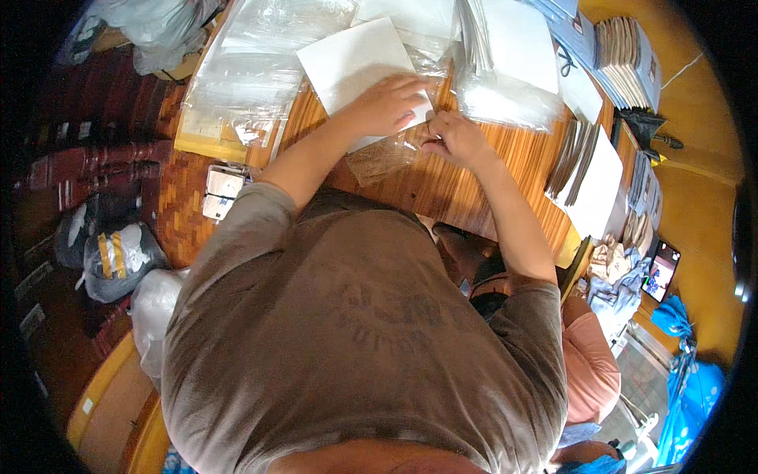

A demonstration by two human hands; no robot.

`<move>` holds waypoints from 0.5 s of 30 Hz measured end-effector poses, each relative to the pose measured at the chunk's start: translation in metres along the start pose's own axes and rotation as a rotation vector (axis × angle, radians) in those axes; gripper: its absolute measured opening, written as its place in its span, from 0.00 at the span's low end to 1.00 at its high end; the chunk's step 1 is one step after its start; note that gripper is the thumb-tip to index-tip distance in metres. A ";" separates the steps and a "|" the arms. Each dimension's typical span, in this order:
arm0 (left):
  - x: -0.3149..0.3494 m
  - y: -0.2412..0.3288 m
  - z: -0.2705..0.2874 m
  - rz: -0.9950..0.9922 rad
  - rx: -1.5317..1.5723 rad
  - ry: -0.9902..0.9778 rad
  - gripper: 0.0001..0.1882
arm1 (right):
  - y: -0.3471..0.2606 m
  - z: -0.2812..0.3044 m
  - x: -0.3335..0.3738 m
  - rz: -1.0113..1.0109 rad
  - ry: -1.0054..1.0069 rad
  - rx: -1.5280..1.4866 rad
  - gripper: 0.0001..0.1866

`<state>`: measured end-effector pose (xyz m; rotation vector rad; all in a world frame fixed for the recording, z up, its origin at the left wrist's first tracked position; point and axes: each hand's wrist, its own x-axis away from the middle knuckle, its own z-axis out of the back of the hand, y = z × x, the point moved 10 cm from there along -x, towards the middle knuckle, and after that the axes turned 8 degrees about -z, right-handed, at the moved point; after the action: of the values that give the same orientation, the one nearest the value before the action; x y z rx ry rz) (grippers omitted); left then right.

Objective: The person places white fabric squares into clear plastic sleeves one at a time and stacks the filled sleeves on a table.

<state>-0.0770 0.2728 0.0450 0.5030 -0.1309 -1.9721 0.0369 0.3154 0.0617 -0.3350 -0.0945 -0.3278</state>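
A white card sheet (355,59) lies at a slant on the wooden table in front of me. Beneath its near edge spreads a clear plastic bag (383,162), creased and see-through. My left hand (388,104) rests on the sheet's right part, fingers stretched out and apart. At the sheet's near right corner, my right hand (458,139) is closed in a pinch at the border of the clear bag. Its fingertips are partly hidden.
Clear plastic sleeves (260,63) cover the table's far left. White sheets in plastic (517,55) lie at the far right. Stacks of folded packs (628,63) and white card (596,186) line the right side. A person's pink sleeve (591,363) is close at my right.
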 end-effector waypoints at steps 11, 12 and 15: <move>0.003 0.021 -0.021 -0.038 -0.161 -0.082 0.24 | 0.013 -0.001 0.001 0.213 -0.045 0.268 0.10; 0.004 0.021 -0.022 -0.035 -0.175 -0.072 0.24 | 0.007 0.003 0.007 0.237 -0.010 0.319 0.09; 0.001 0.021 -0.026 -0.034 -0.118 -0.079 0.25 | -0.025 0.006 0.026 0.363 0.030 0.568 0.11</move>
<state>-0.0492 0.2663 0.0280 0.3533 -0.0554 -2.0196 0.0530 0.2871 0.0791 0.2167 -0.0908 0.0613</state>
